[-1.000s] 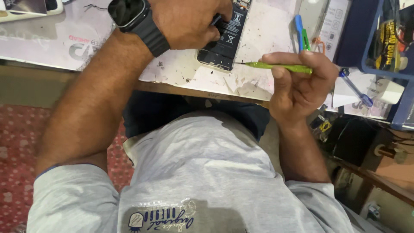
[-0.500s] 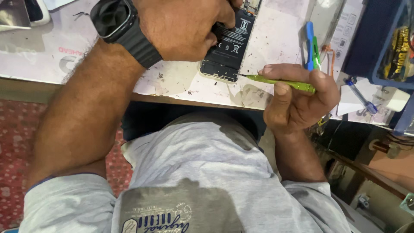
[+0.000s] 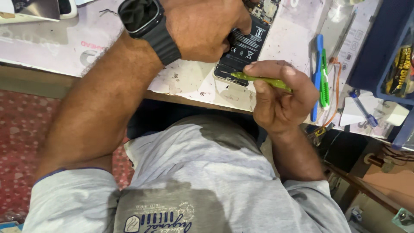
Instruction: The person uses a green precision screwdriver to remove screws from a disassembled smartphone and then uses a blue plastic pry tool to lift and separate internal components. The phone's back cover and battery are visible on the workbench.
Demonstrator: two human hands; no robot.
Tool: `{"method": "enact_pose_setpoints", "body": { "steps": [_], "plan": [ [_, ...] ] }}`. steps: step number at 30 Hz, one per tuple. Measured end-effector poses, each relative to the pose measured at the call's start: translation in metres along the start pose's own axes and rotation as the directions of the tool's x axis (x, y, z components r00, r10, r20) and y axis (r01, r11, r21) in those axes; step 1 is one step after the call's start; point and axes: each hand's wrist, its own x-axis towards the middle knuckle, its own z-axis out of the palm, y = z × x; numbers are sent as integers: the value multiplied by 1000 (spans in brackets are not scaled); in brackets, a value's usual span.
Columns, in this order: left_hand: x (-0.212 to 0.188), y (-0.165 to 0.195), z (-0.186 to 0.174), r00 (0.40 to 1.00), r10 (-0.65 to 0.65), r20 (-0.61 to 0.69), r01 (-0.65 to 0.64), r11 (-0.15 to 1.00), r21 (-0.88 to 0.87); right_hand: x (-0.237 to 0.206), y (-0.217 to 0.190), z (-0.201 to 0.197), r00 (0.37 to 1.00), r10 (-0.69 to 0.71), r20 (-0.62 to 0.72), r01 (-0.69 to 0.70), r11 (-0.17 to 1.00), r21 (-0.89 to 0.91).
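An opened phone (image 3: 243, 47) with its black battery and circuit board showing lies on the white work mat (image 3: 189, 80) near the table's front edge. My left hand (image 3: 202, 28), with a black smartwatch (image 3: 140, 17) on the wrist, presses down on the phone and holds it. My right hand (image 3: 280, 95) grips a thin green screwdriver (image 3: 263, 80); its metal tip rests at the phone's lower end.
A blue and a green tool (image 3: 321, 73) lie right of my right hand, with an orange wire and a blue pen (image 3: 362, 108). A blue bin (image 3: 388, 47) stands at the far right. Another device (image 3: 32, 8) lies at the top left. Red patterned floor is below left.
My right hand has brought the green screwdriver left, so its tip now sits on the phone's lower end. My left hand stays on the phone.
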Motion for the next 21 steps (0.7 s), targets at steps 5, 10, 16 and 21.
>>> {"method": "enact_pose_setpoints", "body": {
  "steps": [5,10,16,21],
  "plan": [
    [-2,-4,1,1000,0,-7,0,1000,26,1,11,-2,997,-65,-28,65,998,-22],
    [-2,-5,0,997,-70,43,69,997,23,-11,18,-6,987,-14,-162,20,999,35],
    [-2,-7,3,987,-102,123,106,994,-26,-6,23,-6,986,-130,-102,134,990,33],
    [-1,-12,6,999,41,8,-41,999,-5,-1,3,6,1000,-26,-11,26,1000,5]
  ]
}}
